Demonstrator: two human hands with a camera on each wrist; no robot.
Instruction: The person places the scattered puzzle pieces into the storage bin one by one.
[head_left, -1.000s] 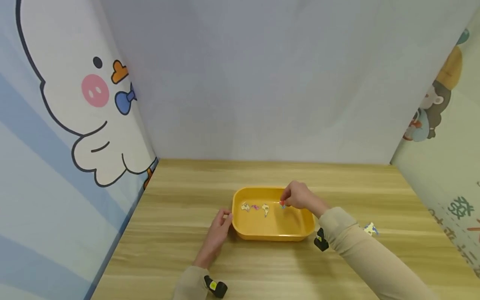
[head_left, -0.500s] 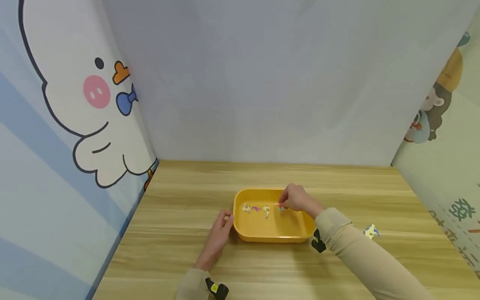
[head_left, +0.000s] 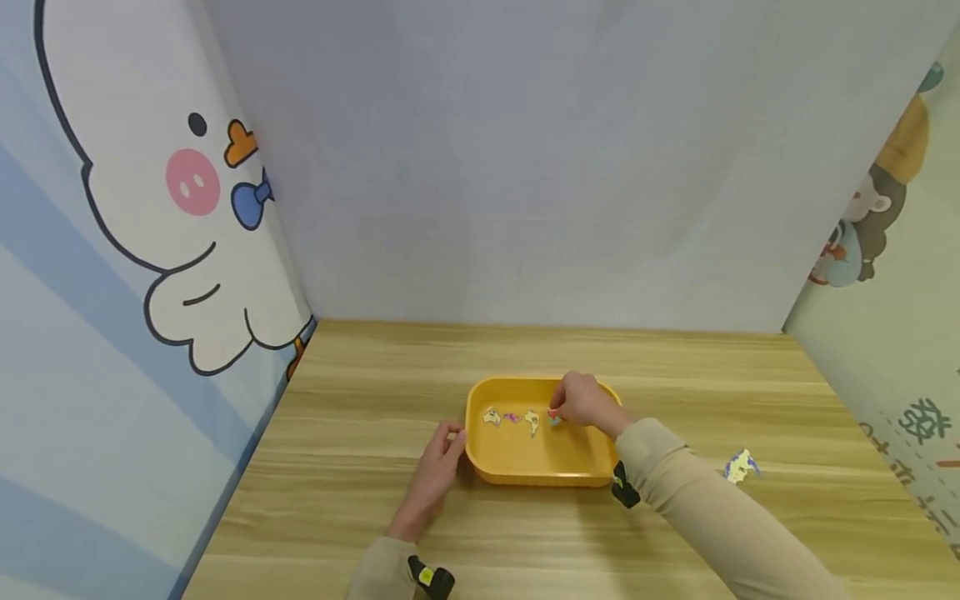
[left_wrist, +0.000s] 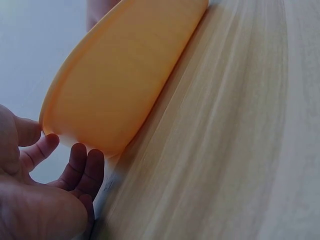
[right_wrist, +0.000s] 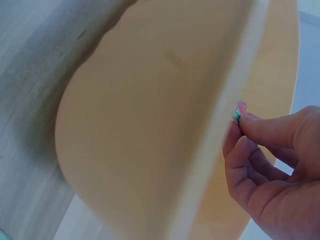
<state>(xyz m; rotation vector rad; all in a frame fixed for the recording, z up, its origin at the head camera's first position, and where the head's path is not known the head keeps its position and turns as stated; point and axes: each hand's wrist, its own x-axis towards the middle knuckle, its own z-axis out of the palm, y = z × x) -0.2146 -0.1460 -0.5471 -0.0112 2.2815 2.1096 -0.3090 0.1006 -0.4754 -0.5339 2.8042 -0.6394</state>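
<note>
A yellow plastic tray (head_left: 543, 479) stands on the wooden table. My left hand (head_left: 437, 465) holds its left end, thumb and forefinger at the rim, the other fingers bent near the outer wall (left_wrist: 117, 85). Over the tray's right half, my right hand (head_left: 588, 404) pinches a small red and blue-green piece (right_wrist: 240, 110) between thumb and forefinger. Left of that piece, inside the tray, a row holds a cream cut-out (head_left: 491, 417), a small pink-purple piece (head_left: 512, 417) and a longer cream cut-out (head_left: 532, 422). What the pieces depict is too small to tell.
A cream and blue cut-out (head_left: 740, 466) lies on the table (head_left: 337, 417) to the right of the tray, beyond my right sleeve (head_left: 697, 500). A pale curtain (head_left: 525, 167) hangs behind the table, and printed cloths flank both sides.
My right hand has moved a little left inside the tray with the red and blue-green piece, closer to the row. The left hand keeps its place at the tray's rim.
</note>
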